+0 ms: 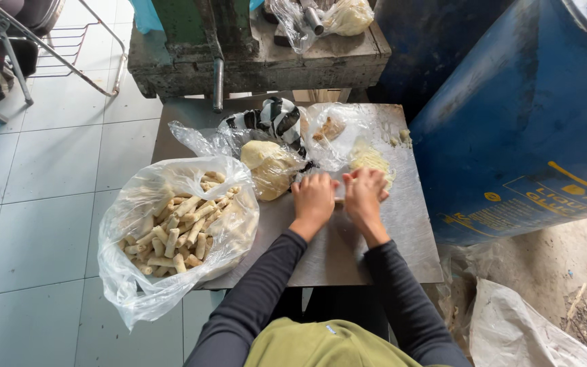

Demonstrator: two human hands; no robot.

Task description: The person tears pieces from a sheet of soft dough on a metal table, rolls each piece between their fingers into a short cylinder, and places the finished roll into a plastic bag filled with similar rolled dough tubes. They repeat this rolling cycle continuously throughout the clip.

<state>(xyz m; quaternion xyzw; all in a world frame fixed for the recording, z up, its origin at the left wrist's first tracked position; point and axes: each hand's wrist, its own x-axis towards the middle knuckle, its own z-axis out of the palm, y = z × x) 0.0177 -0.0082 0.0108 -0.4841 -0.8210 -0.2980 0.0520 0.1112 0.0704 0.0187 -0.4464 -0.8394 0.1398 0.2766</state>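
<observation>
Both hands, left hand [314,197] and right hand [365,194], pressed flat on a small dough piece [340,192] (mostly hidden) on the metal table [348,255], apparently rolling it; no closed grip; the bag of rolled sticks [178,231] sat near left

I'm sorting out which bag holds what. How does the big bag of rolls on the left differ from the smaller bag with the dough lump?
The big bag is wide open and holds many small pale rolled sticks; the smaller bag wraps closely round one smooth yellowish lump. The big bag overhangs the metal table at its left edge; the smaller bag lies further in, next to the left hand. Both are clear plastic.
</observation>
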